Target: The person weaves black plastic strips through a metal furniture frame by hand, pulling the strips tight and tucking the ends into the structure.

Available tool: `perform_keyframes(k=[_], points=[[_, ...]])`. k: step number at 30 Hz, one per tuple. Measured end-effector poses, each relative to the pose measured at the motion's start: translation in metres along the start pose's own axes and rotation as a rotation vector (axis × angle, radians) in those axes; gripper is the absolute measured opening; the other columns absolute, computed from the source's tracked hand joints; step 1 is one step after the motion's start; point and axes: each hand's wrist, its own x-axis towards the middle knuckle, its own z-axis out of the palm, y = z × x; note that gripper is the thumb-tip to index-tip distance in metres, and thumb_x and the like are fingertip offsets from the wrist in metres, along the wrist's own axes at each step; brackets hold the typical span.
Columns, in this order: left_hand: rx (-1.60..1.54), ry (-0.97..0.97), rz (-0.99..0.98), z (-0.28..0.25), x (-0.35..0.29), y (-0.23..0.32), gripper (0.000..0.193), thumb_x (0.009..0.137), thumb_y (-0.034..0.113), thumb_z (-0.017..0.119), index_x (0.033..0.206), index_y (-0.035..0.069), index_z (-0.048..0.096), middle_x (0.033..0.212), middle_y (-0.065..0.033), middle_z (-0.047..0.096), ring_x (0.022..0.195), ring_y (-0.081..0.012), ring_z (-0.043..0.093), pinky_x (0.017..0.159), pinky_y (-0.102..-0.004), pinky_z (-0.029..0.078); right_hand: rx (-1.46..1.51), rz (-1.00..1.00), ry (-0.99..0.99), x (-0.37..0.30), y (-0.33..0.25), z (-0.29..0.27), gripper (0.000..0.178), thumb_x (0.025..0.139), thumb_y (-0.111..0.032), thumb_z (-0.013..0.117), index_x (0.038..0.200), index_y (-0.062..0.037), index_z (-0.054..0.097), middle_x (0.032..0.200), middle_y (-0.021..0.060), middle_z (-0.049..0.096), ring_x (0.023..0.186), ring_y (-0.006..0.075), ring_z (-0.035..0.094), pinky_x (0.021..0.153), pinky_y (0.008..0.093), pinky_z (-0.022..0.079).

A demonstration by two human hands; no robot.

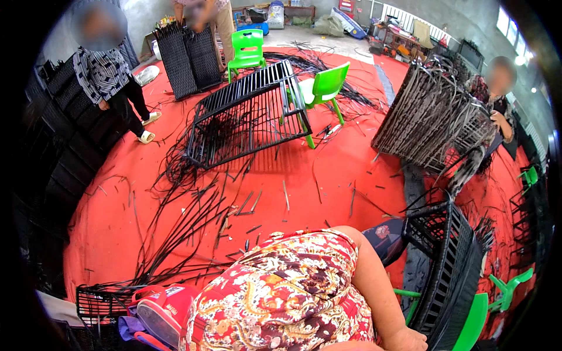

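My bare left arm comes down past my red and cream patterned top. At its end, my left hand (405, 339) has its fingers curled closed at the lower edge, and what they hold, if anything, is hidden. Just right of that hand stands a black slatted frame (442, 257) with a dark woven side, tilted, with loose strip ends at its far right corner. My knee in dark flowered cloth touches or nearly touches the frame. A little bare skin shows at the bottom edge, probably my right arm; the right hand lies outside the picture.
Black strips (181, 234) and offcuts litter the red floor (351, 193). Another black frame (246, 117) lies ahead by green chairs (328, 85). A red bag (164, 310) sits at lower left. People stand at far left and back; another holds a strip-covered frame (427, 117) at right.
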Motion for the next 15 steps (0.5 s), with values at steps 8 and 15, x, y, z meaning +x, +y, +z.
perform_keyframes(k=[8, 15], points=[[0.151, -0.211, -0.114, -0.014, 0.008, 0.009, 0.031, 0.078, 0.031, 0.054, 0.074, 0.001, 0.06, 0.074, -0.0184, 0.062, 0.067, -0.0378, 0.06, 0.055, -0.0496, 0.046, -0.006, -0.162, 0.19, 0.009, 0.055, 0.038, 0.03, 0.072, -0.027, 0.071, 0.074, -0.0012, 0.057, 0.075, 0.0175, 0.059, 0.071, 0.0336, 0.057, 0.069, 0.0421, 0.046], [0.1, -0.22, -0.107, -0.031, 0.009, 0.021, 0.029, 0.08, 0.032, 0.054, 0.08, 0.003, 0.061, 0.082, -0.0153, 0.063, 0.075, -0.036, 0.061, 0.058, -0.0503, 0.046, -0.138, -0.39, 0.35, 0.01, 0.272, 0.144, 0.03, 0.072, -0.027, 0.072, 0.074, -0.0007, 0.058, 0.076, 0.018, 0.06, 0.071, 0.0339, 0.058, 0.069, 0.0424, 0.047]])
